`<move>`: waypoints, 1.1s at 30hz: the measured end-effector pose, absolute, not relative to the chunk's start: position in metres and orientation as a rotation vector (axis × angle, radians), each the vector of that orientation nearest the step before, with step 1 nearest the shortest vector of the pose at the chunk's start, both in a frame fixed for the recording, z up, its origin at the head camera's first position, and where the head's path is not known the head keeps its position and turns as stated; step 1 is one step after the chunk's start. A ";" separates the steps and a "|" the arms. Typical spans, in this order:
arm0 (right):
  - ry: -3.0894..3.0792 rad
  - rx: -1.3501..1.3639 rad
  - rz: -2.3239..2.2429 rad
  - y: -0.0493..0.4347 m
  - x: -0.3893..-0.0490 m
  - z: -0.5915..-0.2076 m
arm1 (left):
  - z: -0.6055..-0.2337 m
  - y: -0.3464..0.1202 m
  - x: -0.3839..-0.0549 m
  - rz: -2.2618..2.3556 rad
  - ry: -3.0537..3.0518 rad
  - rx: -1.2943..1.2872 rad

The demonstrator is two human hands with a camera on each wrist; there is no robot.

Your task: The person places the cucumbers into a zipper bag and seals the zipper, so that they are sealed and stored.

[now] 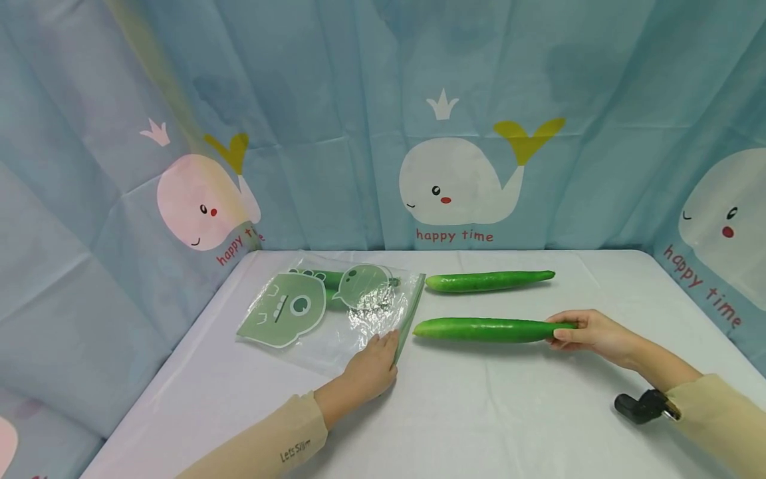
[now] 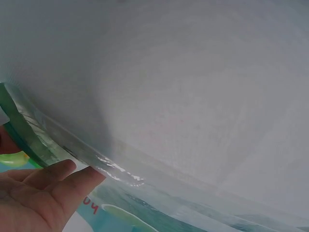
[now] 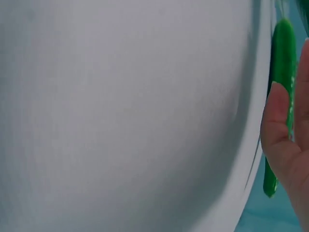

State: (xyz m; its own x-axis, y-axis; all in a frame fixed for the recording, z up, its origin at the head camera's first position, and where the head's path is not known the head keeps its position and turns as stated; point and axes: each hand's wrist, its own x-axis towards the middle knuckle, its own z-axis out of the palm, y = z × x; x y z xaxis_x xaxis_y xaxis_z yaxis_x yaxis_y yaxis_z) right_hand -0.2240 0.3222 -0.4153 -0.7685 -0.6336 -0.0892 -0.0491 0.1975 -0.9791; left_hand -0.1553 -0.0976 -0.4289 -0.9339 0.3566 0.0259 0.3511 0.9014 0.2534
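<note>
The clear zip bag with green monsters (image 1: 335,332) lies on the white table (image 1: 479,406), and one green cucumber (image 1: 332,281) shows through its plastic. The left hand (image 1: 372,366) is at the bag's right side. Its fingers are bent over the bag's green edge (image 1: 412,306), and it looks like a light pinch. The right hand (image 1: 589,336) is well to the right of the bag, its thumb and fingers closed around the thin end of the near cucumber (image 1: 485,329). That cucumber's fat, pale end points at the bag and sits just beside the green edge. I can't tell if it touches the table. The far cucumber (image 1: 491,281) lies to the right of the bag, by its far corner, and no hand is on it.

Here is what could go wrong. The near cucumber is long and held only by its tail, so its fat end could droop or swing away from the bag. It looks shiny, so it might slip out too. I can't see how wide the bag's mouth is. If the two sides stick together, the fat end could bump the edge and push the floppy bag away. If the left hand's pinch is too weak, the edge might pop loose.
</note>
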 end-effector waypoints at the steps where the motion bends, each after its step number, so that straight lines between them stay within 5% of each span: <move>1: 2.004 -0.634 -1.599 0.320 -0.223 -0.415 | -0.429 -0.098 -0.155 0.400 3.045 0.570; 33: 2.067 -0.475 -1.465 0.261 -0.217 -0.421 | -0.432 -0.102 -0.153 0.314 3.164 0.611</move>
State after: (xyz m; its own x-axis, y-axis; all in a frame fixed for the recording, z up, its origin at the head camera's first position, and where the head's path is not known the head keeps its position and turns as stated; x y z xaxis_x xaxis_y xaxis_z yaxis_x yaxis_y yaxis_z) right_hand -0.2171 0.2614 -0.4208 -0.7828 -0.5761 -0.2354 0.0312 0.3415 -0.9394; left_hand -0.1528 -0.1017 -0.4317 -0.9244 0.3586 0.1301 0.3772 0.9103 0.1708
